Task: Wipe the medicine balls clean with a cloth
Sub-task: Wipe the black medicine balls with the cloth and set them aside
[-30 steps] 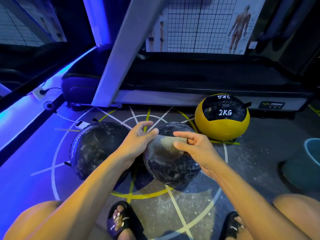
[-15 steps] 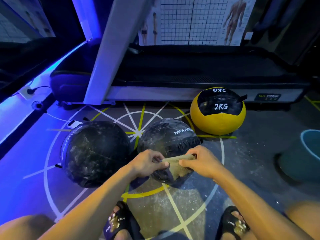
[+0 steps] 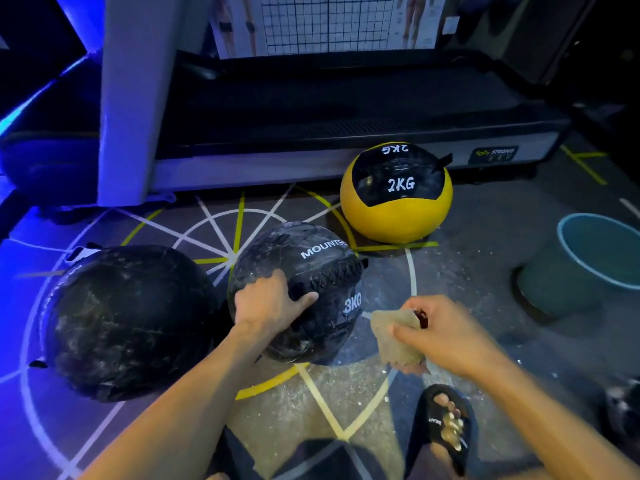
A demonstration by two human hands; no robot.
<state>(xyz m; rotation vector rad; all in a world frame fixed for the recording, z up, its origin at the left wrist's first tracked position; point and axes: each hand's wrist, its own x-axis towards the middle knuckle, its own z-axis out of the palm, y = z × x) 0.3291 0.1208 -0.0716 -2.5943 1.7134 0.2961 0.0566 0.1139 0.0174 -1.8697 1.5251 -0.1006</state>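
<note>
Foot: a black slide sandal (image 3: 440,422) with white lettering sits on the floor at the lower right, toes showing.
Right hand: the right hand (image 3: 438,336) is off to the right of the middle ball, clear of it, its fingers (image 3: 403,330) curled and pinching a crumpled tan cloth (image 3: 394,337), which hangs from the grip.
Left hand: the left hand (image 3: 268,304) lies on the near left top of the black stitched medicine ball marked "MOUNTS" and "3KG" (image 3: 311,271), fingers bent over the curve and thumb stretched out along the seam, gripping the ball.
Middle ball: it rests on the dark floor with white and yellow painted lines (image 3: 346,393), dusty and scuffed, touching or just beside its left neighbour.
Left ball: a larger black scuffed medicine ball (image 3: 128,320) sits on the floor to the left.
Bucket: a teal round plastic bucket (image 3: 585,261) stands well apart at the right.
Far ball: a yellow and black medicine ball marked "2KG" (image 3: 396,195) sits beyond the middle ball, just in front of a black treadmill deck with a grey side rail (image 3: 346,109).
Wall: a grid posture chart with body figures (image 3: 332,22) hangs behind the treadmill.
</note>
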